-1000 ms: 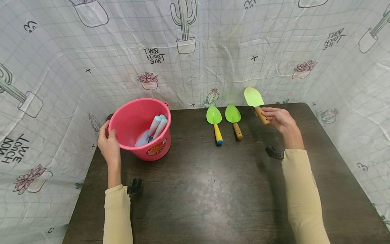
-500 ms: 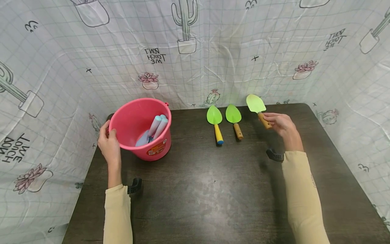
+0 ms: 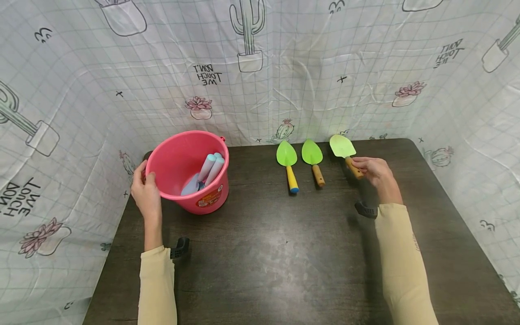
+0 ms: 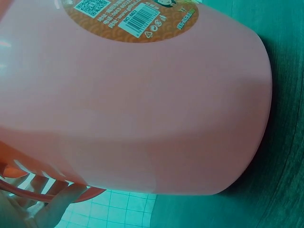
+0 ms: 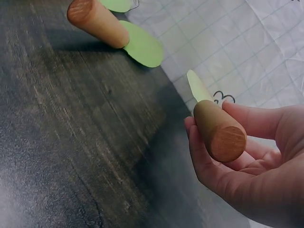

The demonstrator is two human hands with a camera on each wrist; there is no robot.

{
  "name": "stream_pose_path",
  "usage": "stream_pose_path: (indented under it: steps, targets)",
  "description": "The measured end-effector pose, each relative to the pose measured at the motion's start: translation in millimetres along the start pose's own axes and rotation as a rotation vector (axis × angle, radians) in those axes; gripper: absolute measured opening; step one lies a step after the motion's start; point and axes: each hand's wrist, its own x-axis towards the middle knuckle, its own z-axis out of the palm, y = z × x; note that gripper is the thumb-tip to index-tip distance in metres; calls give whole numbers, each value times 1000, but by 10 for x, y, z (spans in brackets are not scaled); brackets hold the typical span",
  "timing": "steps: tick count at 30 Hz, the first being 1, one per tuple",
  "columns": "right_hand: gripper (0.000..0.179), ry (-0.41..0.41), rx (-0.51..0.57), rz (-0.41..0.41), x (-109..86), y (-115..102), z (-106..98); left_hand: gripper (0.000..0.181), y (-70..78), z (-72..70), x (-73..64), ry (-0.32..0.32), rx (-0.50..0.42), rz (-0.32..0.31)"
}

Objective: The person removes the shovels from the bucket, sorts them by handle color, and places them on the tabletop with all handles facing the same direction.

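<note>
My left hand (image 3: 146, 194) holds the left side of a pink bucket (image 3: 211, 205), at its rim. In the left wrist view the bucket's labelled wall (image 4: 142, 95) fills most of the picture, and the fingers (image 4: 59, 204) are at its rim and handle. Several pale blue-grey handles (image 3: 213, 169) stick up inside the bucket. At the right, my right hand (image 3: 378, 174) pinches the wooden handle of a light green trowel (image 3: 342, 145), blade pointing away. The right wrist view shows its round handle end (image 5: 228, 142) between thumb and fingers.
Left of the held trowel lie a green trowel with a wooden handle (image 3: 318, 175) and one with a yellow, blue-tipped handle (image 3: 291, 179). They lie on a dark wooden table (image 3: 264, 253). Grid-patterned cloth (image 3: 300, 58) hangs behind and at both sides.
My right hand has lowered the light green trowel towards the table, right of the other two. The left hand and the bucket have stayed in place.
</note>
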Motion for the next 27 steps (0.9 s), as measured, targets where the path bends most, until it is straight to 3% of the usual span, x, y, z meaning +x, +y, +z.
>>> stream_pose_path:
  steps: [19, 27]
  targets:
    - [17, 30, -41, -17, 83, 151, -16, 38, 24, 5, -33, 9, 8, 7]
    - [18, 94, -221, -72, 148, 178, -22, 39, 0, -1, -49, 6, 11, 5]
